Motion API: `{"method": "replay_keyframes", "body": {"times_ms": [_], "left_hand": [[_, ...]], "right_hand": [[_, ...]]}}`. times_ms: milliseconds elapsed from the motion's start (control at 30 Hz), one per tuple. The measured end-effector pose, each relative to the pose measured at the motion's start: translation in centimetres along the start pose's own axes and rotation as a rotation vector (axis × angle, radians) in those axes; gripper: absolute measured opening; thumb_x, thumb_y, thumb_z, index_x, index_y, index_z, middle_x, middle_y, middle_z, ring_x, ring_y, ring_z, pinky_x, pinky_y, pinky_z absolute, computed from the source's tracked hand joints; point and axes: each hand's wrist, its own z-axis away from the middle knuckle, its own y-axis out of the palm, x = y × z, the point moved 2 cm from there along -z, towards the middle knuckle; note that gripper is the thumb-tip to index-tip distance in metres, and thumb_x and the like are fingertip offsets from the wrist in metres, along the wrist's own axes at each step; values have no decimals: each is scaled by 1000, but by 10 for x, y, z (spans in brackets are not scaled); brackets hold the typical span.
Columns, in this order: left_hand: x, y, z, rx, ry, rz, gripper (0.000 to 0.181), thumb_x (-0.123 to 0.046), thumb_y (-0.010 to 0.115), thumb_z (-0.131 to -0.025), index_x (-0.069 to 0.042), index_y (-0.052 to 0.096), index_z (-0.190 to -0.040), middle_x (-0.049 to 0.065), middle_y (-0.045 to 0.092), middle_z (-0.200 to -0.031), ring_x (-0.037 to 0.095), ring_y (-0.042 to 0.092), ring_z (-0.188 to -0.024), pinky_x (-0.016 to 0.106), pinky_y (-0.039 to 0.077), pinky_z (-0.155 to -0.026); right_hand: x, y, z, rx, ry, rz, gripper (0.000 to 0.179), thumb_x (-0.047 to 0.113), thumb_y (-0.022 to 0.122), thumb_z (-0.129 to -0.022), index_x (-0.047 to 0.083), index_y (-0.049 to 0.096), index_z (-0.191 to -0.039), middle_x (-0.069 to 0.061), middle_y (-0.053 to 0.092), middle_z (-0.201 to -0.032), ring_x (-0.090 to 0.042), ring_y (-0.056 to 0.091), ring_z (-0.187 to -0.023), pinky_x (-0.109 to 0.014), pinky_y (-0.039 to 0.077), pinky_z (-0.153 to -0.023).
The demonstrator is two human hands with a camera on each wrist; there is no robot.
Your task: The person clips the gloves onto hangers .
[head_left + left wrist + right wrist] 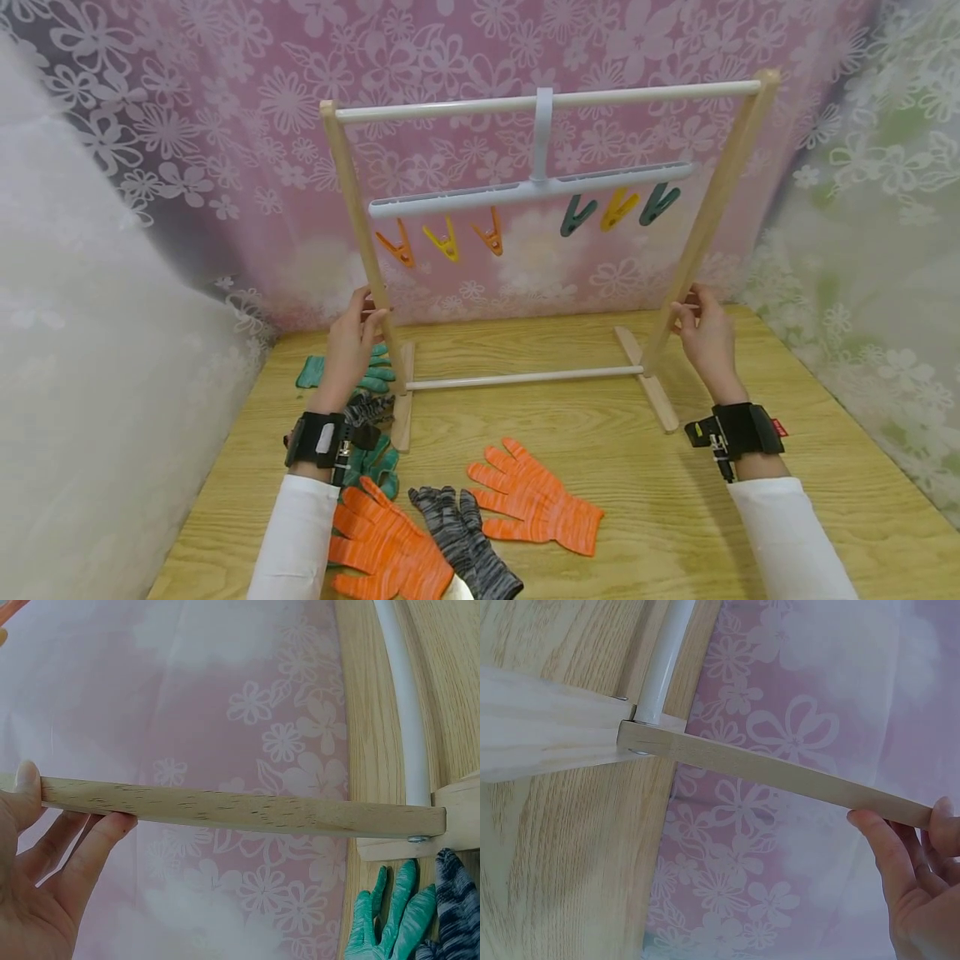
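A wooden rack [716,208] with white crossbars stands upright at the back of the table. My left hand [350,346] grips its left post [225,810] between thumb and fingers, as the left wrist view shows closely. On the other side my right hand [707,342] pinches the right post [772,774] with thumb and fingertips. From the top bar hangs a pale blue clip hanger [536,192], tilted slightly up to the right. Orange and yellow clothespins [491,233] hang under its left half, dark green and yellow clothespins [617,210] under its right.
Two orange gloves [536,500] lie at the front, with a dark grey pair of gloves [468,542] between them. Green gloves [311,372] and another dark grey glove [367,410] lie by the rack's left foot [402,421]. A floral curtain [247,208] hangs behind the table [600,450].
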Motion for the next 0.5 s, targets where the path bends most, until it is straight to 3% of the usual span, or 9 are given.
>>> {"method": "replay_keyframes", "body": {"times_ms": [367,500], "left_hand": [[3,0,2,-5,3,3,44,-24,47,-109,-11,41,-150,22,60,-119,37,65,-108,44,62,-81],[1,0,0,-3,-3,-5,46,-23,46,-108,-8,40,-151,23,60,-120,39,65,-109,45,62,-82]], "right_hand": [[-2,1,-1,11,8,-4,41,12,49,-108,-5,46,-145,-31,58,-126,-45,60,-110,-29,55,-79],[-3,1,-2,10,12,-22,41,11,49,-108,-5,45,-145,-32,57,-126,-45,59,-110,-16,54,-75]]}}
